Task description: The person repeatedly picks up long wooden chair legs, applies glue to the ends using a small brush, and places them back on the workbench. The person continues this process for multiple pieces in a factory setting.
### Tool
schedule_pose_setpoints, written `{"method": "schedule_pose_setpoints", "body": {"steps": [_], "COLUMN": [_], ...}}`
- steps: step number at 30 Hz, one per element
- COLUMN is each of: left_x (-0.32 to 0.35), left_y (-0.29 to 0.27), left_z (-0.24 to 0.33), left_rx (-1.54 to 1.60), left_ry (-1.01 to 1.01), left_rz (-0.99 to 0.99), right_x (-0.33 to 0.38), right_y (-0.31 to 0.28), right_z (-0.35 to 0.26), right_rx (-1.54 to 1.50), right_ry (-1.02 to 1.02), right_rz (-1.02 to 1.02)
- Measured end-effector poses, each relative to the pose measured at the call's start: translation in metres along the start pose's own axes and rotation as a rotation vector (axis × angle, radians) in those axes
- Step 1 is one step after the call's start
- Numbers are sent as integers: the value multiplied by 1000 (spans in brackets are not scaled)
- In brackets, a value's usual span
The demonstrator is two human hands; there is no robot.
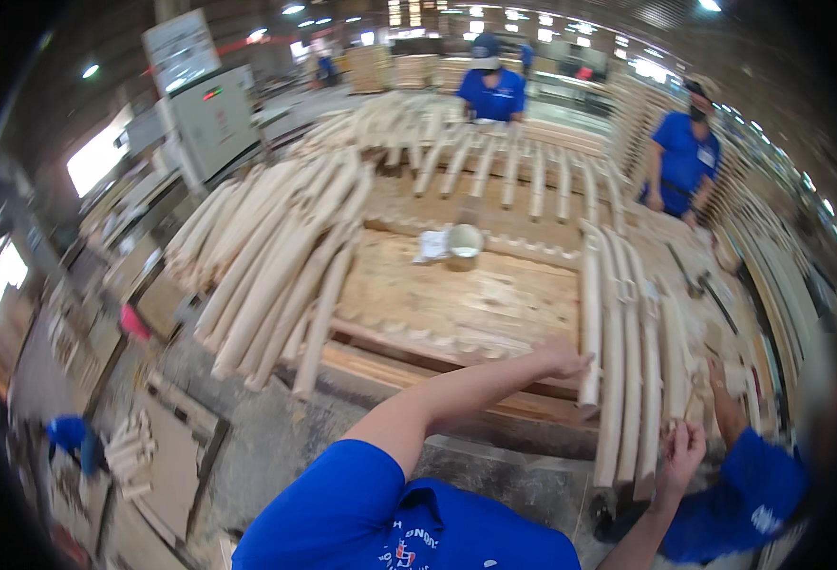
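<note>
My left hand [567,359], slightly blurred, has its fingers against the lower end of a curved wooden piece [590,318] and appears to grip it. Several similar pale curved pieces [612,370] lie side by side just to the right. My right hand [686,451] is closed in a pinch near the near ends of these pieces. A thin, light stick-like thing seems to rise from its fingers; its kind is too small to make out. A white cup [464,243] stands on the wooden worktop [418,294], beside a crumpled white paper [432,246].
Stacked curved pieces [276,247] overhang the table's left side, with a row [510,176] at the back. A co-worker [751,494] reaches in close at right; two others [492,90] [684,161] stand farther off. Dark hand tools [713,294] lie right. A control cabinet [211,122] stands left.
</note>
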State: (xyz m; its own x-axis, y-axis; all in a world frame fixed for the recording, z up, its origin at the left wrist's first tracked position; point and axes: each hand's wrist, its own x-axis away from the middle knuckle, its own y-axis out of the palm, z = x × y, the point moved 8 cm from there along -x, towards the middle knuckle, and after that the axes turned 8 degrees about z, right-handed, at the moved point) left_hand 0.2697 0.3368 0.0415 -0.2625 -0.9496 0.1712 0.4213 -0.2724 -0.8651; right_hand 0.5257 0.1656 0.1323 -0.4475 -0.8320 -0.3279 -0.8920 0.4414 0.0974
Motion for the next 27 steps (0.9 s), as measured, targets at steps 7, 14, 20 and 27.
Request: {"method": "schedule_pose_setpoints", "body": {"steps": [7, 14, 20, 27], "left_x": [111, 292, 337, 299], "left_y": [-226, -387, -386, -381], "left_z": [-133, -416, -535, -559], "left_rx": [-334, -499, -627, -631], "left_ry": [36, -748, -734, -798], "left_rz": [558, 856, 576, 498], "right_x": [31, 75, 119, 150], "right_y": [78, 152, 217, 241], "right_z": [-1, 5, 4, -26], "right_rx": [-86, -113, -69, 55], "right_ry": [204, 213, 190, 146], "right_rz": [-203, -290, -293, -270]}}
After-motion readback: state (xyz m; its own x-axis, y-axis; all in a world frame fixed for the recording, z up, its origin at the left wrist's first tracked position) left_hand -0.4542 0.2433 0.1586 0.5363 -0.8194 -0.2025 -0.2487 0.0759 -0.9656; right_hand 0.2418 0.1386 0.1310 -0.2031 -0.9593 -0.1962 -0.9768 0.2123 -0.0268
